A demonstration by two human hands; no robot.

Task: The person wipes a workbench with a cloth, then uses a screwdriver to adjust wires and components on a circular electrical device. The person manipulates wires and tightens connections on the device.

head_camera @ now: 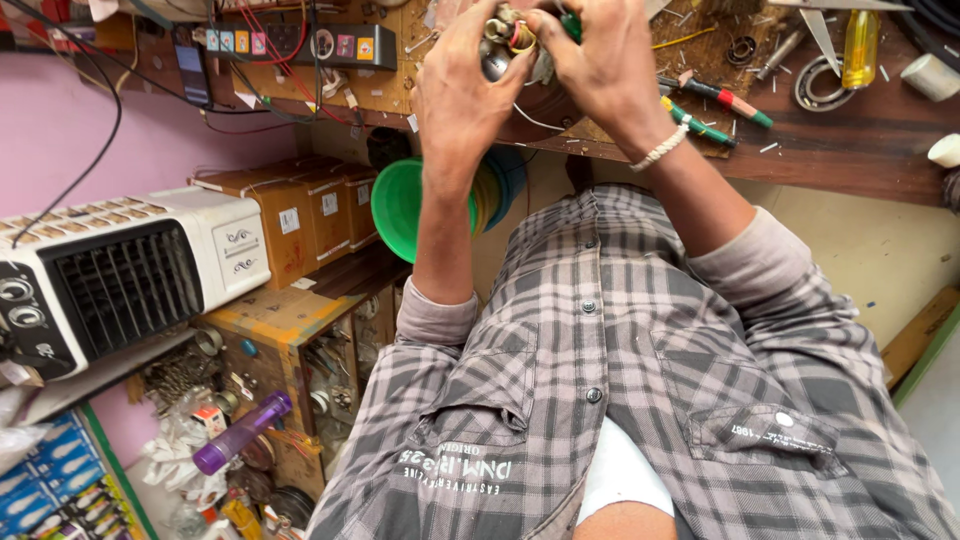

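- Nearest the camera: grey checked shirt point(640, 400) w/ rolled sleeves, well below the wooden bench point(850, 150). Both forearms reach up from it to the bench edge.
- Left hand point(465, 85), at the bench's front edge: fingers curled tight round the left side of a small metal part point(508, 40), thumb pressed on it. Not open at all.
- Right hand point(600, 70), also at the bench edge: closed on the part's right side, fingertips bunched on top. A green tool tip point(570, 22) pokes out by the fingers; can't tell if the hand grips it. White bead bracelet point(660, 150) on that wrist.
- The part is held just over the bench's front edge, between both hands. It is round and silvery, w/ yellow and red wires at its top. Mostly hidden by fingers.
- Progress, as far as it shows: the part looks mid-work. It is in hand, not set down, its wires are exposed, and tools lie out on the bench.
- On the bench, right of the hands: green-and-red pens point(715, 97), a steel ring point(820, 90), a yellow-handled screwdriver point(860, 45), loose wire scraps.
- On the bench, left of the hands: a black power strip point(300, 42) w/ coloured switches and cables.
- Below the bench: a green funnel point(400, 205), brown card boxes point(290, 215), a white fan heater point(120, 270) and a purple bottle point(240, 435) amid clutter.
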